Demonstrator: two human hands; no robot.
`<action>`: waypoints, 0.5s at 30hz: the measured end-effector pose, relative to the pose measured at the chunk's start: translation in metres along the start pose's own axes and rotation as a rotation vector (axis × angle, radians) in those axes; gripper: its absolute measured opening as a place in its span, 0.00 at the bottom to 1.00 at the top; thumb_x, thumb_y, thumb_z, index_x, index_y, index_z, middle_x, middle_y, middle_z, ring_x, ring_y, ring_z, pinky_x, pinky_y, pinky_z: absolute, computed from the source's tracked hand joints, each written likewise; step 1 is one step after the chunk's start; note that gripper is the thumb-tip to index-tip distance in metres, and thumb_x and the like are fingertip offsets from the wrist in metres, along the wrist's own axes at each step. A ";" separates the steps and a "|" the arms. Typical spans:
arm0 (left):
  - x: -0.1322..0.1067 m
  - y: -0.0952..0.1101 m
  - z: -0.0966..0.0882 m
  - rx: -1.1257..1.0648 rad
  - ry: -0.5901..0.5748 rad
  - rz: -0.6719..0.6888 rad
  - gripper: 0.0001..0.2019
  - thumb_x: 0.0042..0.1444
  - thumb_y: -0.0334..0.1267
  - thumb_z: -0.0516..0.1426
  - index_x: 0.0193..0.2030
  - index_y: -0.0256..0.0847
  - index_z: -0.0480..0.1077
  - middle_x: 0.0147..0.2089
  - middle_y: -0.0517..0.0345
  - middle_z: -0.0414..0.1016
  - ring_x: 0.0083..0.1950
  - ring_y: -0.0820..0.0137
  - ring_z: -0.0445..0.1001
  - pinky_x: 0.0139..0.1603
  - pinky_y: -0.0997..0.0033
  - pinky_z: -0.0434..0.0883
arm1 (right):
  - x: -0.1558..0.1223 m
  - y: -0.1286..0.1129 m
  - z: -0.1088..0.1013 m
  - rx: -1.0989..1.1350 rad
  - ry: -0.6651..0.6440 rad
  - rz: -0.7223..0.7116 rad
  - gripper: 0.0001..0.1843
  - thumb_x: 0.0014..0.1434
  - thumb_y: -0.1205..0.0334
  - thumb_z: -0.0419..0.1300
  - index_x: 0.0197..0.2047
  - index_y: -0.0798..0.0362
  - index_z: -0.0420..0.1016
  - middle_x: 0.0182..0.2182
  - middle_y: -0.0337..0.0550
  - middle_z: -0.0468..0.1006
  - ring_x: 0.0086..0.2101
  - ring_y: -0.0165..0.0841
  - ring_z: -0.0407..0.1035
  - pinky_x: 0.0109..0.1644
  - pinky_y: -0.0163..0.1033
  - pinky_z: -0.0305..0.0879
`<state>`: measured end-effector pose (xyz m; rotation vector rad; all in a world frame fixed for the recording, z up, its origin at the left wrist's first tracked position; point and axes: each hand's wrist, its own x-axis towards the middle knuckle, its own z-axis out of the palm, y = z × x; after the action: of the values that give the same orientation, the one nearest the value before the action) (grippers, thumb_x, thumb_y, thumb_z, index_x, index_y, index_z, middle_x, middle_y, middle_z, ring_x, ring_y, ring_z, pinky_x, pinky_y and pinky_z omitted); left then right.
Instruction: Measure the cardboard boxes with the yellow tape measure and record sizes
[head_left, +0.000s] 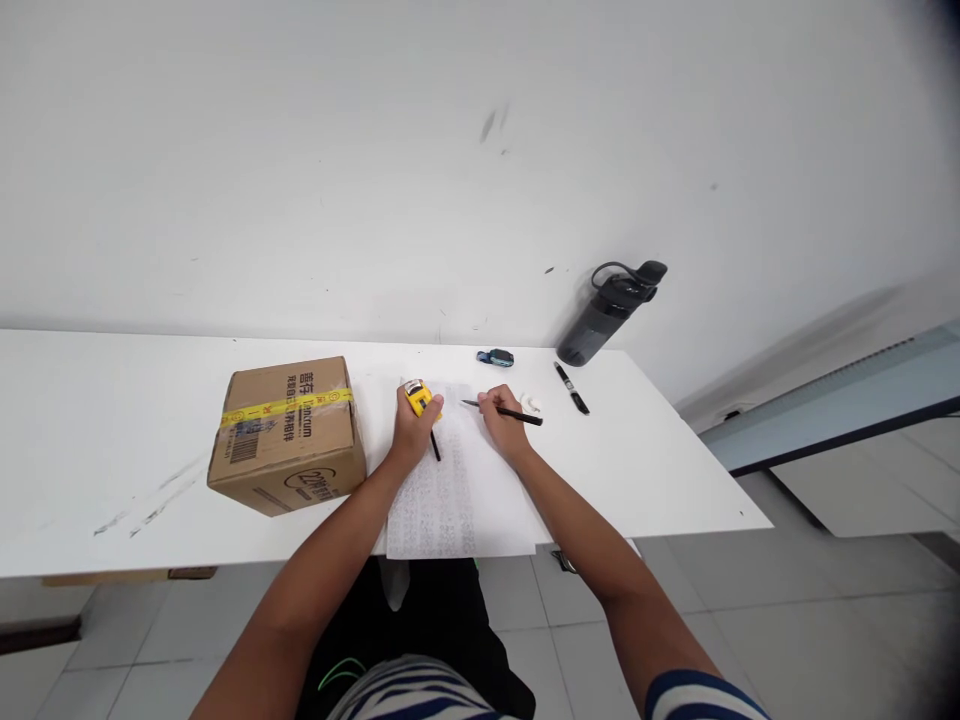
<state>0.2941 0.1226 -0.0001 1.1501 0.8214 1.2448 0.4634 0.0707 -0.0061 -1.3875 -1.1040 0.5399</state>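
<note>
My left hand (409,432) is wrapped around a yellow tape measure (421,400) above the upper left part of a paper sheet. A thin black strip (436,447) hangs down beside its thumb; whether it is the tape's strap I cannot tell. In my right hand (504,424) is a slim black pencil or pen (528,416), pinched near its front, its tip pointing left over the paper. The white paper (502,505) has rows of faint grey print on its left part. It reaches the table's front edge.
A taped cardboard box (289,430) stands left of my left hand. Towards the wall are a small blue car-shaped object (496,357) and a dark bottle (606,312). A black marker (571,388) and a white curved item (531,403) lie on the white table (637,480).
</note>
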 end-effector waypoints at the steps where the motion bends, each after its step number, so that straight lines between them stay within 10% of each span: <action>1: 0.000 -0.001 0.000 0.007 0.002 0.000 0.24 0.51 0.47 0.66 0.50 0.43 0.63 0.39 0.61 0.67 0.36 0.73 0.70 0.38 0.72 0.70 | 0.000 0.000 0.000 0.034 -0.006 0.023 0.22 0.60 0.36 0.56 0.33 0.47 0.64 0.22 0.33 0.69 0.19 0.27 0.58 0.24 0.36 0.54; 5: 0.002 -0.003 0.000 0.040 0.004 -0.008 0.26 0.50 0.48 0.66 0.52 0.44 0.63 0.41 0.60 0.69 0.37 0.72 0.71 0.40 0.71 0.71 | 0.003 -0.004 0.002 0.076 -0.082 0.144 0.34 0.61 0.29 0.47 0.32 0.51 0.75 0.19 0.38 0.71 0.18 0.29 0.57 0.24 0.38 0.54; 15: 0.003 -0.001 0.000 0.069 0.013 0.001 0.23 0.51 0.47 0.66 0.48 0.42 0.64 0.40 0.59 0.69 0.37 0.72 0.71 0.39 0.71 0.71 | 0.002 -0.011 -0.002 -0.140 -0.065 0.158 0.22 0.57 0.47 0.59 0.18 0.51 0.72 0.15 0.36 0.65 0.24 0.31 0.62 0.33 0.38 0.59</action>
<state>0.2947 0.1253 -0.0010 1.1981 0.8796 1.2342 0.4630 0.0693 0.0056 -1.5986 -1.1067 0.6348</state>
